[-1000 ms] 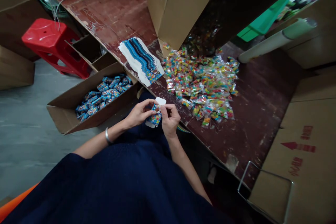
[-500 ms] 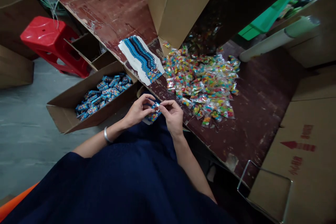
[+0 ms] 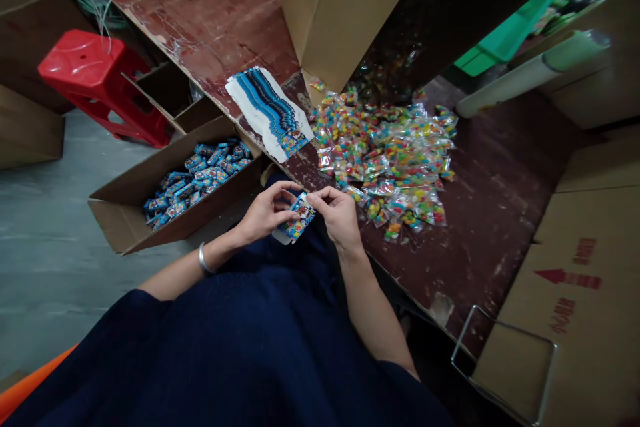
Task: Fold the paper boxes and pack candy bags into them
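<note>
Small box [image 3: 297, 221]: blue with multicoloured print, white flap edge; stack of flat cartons [image 3: 270, 113]: blue-and-black striped edges on white. Heap of sachets [image 3: 387, 160]: clear film over red, yellow, green and blue pieces; table [image 3: 500, 193]: dark reddish-brown, scuffed pale. Stool [image 3: 95, 80]: glossy red; cardboard carton [image 3: 150, 213]: brown, filled with blue packs; garment [image 3: 225, 360]: plain navy.

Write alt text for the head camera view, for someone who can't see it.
Both hands, left hand and right hand, pinch a small blue printed box over the lap. Ahead, a worn table holds a heap of candy packets; an open carton holds filled boxes.
</note>
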Available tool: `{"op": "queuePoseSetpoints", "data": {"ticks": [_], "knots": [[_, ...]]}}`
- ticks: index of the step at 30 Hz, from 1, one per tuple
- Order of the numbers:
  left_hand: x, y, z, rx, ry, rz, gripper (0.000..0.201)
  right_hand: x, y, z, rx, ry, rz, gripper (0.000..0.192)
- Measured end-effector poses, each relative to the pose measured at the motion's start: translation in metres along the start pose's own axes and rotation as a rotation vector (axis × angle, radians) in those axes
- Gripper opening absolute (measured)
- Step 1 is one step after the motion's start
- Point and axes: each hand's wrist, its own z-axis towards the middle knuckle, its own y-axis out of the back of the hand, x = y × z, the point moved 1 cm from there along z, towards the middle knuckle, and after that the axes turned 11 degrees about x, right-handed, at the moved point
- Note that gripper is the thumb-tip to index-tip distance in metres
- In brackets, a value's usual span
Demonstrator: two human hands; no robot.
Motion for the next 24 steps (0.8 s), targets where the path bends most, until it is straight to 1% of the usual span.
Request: {"op": "queuePoseSetpoints", "data": {"ticks": [3, 6, 9, 11, 13, 14, 16, 17, 18, 19, 20, 21, 22, 23, 24], "knots": [[0.001, 0.002, -0.001, 0.016, -0.003, -0.041, 0.056, 0.004, -0.002, -0.005, 0.019, 0.094, -0.114, 0.026], [0.001, 0.003, -0.002, 0.009, -0.017, -0.036, 0.047, 0.003, -0.007, -0.015, 0.069, 0.186, -0.144, 0.02], [0.001, 0.001, -0.002, -0.006, -0.016, 0.012, 0.037, -0.005, -0.014, -0.024, 0.077, 0.204, -0.149, 0.016], [0.003, -0.001, -0.001, 0.007, -0.001, 0.04, 0.032, -0.01, -0.013, -0.027, 0.082, 0.212, -0.183, 0.013], [0.006, -0.001, 0.001, 0.035, 0.031, 0.081, 0.03, -0.011, -0.002, -0.026, 0.103, 0.212, -0.247, 0.013], [0.007, 0.0, 0.001, 0.044, 0.048, 0.118, 0.028, -0.011, 0.008, -0.024, 0.08, 0.211, -0.306, 0.015], [0.011, 0.007, 0.002, 0.042, 0.081, 0.256, 0.026, -0.01, 0.033, -0.018, -0.061, 0.198, -0.508, 0.017], [0.013, 0.012, 0.002, 0.039, 0.104, 0.357, 0.026, -0.01, 0.047, -0.014, -0.173, 0.178, -0.645, 0.016], [0.015, 0.018, 0.001, 0.047, 0.139, 0.466, 0.026, -0.01, 0.06, -0.01, -0.242, 0.131, -0.794, 0.014], [0.017, 0.025, 0.0, 0.075, 0.183, 0.574, 0.026, -0.011, 0.071, -0.006, -0.259, 0.069, -0.923, 0.015], [0.018, 0.032, -0.002, 0.131, 0.231, 0.672, 0.031, -0.013, 0.079, -0.003, -0.246, 0.013, -1.03, 0.017], [0.018, 0.038, -0.004, 0.213, 0.277, 0.755, 0.041, -0.015, 0.085, 0.001, -0.218, -0.034, -1.114, 0.021], [0.019, 0.044, -0.006, 0.315, 0.314, 0.821, 0.052, -0.016, 0.089, 0.003, -0.191, -0.065, -1.172, 0.025], [0.018, 0.049, -0.009, 0.428, 0.34, 0.875, 0.058, -0.017, 0.091, 0.005, -0.174, -0.083, -1.21, 0.029], [0.017, 0.053, -0.012, 0.545, 0.356, 0.913, 0.058, -0.018, 0.092, 0.006, -0.168, -0.094, -1.231, 0.031]]}}
